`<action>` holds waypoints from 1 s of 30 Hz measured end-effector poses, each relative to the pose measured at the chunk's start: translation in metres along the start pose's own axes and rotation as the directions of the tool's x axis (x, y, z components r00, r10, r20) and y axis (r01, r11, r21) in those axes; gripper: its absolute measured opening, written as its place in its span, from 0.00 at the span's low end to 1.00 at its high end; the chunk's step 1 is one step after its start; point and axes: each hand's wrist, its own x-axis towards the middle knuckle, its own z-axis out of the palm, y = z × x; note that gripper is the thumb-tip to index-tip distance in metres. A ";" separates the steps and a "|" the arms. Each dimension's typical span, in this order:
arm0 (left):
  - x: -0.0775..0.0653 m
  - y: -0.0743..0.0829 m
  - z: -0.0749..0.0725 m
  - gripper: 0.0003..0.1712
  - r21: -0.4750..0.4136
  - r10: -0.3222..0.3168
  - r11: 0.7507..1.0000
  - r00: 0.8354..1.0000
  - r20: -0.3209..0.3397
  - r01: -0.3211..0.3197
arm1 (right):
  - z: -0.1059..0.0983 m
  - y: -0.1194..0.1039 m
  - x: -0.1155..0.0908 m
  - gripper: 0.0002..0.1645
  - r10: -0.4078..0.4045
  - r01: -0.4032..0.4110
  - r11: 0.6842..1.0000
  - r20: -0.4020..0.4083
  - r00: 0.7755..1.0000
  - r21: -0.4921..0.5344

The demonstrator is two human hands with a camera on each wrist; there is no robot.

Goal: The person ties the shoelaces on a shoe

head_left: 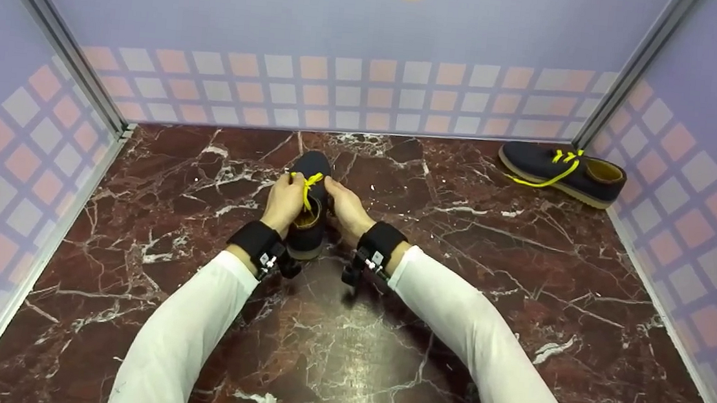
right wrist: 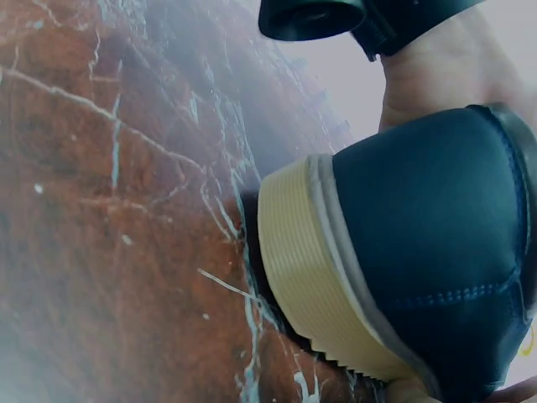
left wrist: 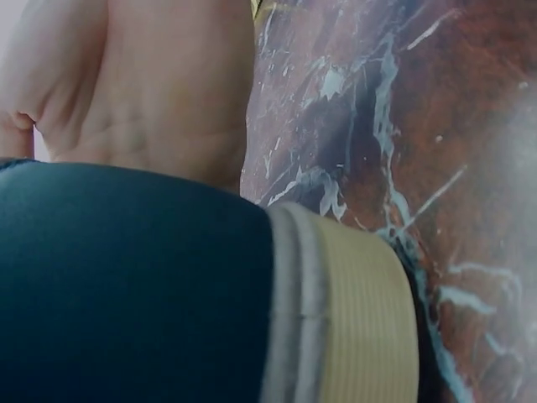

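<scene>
The navy shoe sits upright on the marble-patterned surface, its toe pointing at the back wall and a strip of surface between them. The surface runs wide to the left wall and farther to the right wall; a second shoe, well apart, lies in the far right corner, near both walls, one yellow lace trailing over its side.

The left hand is along the shoe's left side, its thumb and fingertips together at the yellow laces; they seem to pinch them, though the lace is too small to be sure. The right hand grips the other side, thumb against the dark upper.

The shoe has a rounded toe, a yellowish lining in its opening and yellow laces gathered over the tongue.

Both wrist views add the heel from close by: a ribbed, cream sole under a pale welt, and, in the right one, a line of stitching. The head view alone shows the toe and the second shoe.
</scene>
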 end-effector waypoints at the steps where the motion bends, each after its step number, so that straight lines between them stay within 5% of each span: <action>1: -0.002 0.001 -0.001 0.37 -0.005 0.008 1.000 1.000 0.000 -0.008 | 0.000 -0.001 -0.001 0.41 0.004 -0.004 1.000 0.002 1.000 0.004; 5: -0.024 0.021 -0.007 0.34 0.000 0.024 1.000 1.000 -0.018 -0.024 | 0.001 -0.006 -0.003 0.41 0.016 -0.016 1.000 0.024 1.000 0.010; 11: -0.107 0.091 -0.018 0.32 0.012 0.073 0.997 0.997 -0.023 -0.073 | 0.000 -0.013 -0.008 0.34 0.009 -0.009 1.000 0.044 0.999 0.014; 13: -0.124 0.105 -0.021 0.34 0.004 0.088 0.996 0.996 -0.007 -0.088 | -0.001 -0.014 -0.010 0.30 0.005 -0.006 1.000 0.040 0.999 0.026; 23: -0.142 0.122 -0.021 0.49 0.024 0.141 0.990 0.990 0.007 -0.141 | -0.008 -0.026 -0.022 0.30 -0.022 0.019 0.999 0.065 0.998 0.040; 30: -0.165 0.128 -0.007 0.48 0.120 0.339 0.934 0.941 0.010 -0.337 | -0.024 -0.035 -0.037 0.34 -0.065 0.064 0.998 0.089 0.994 0.011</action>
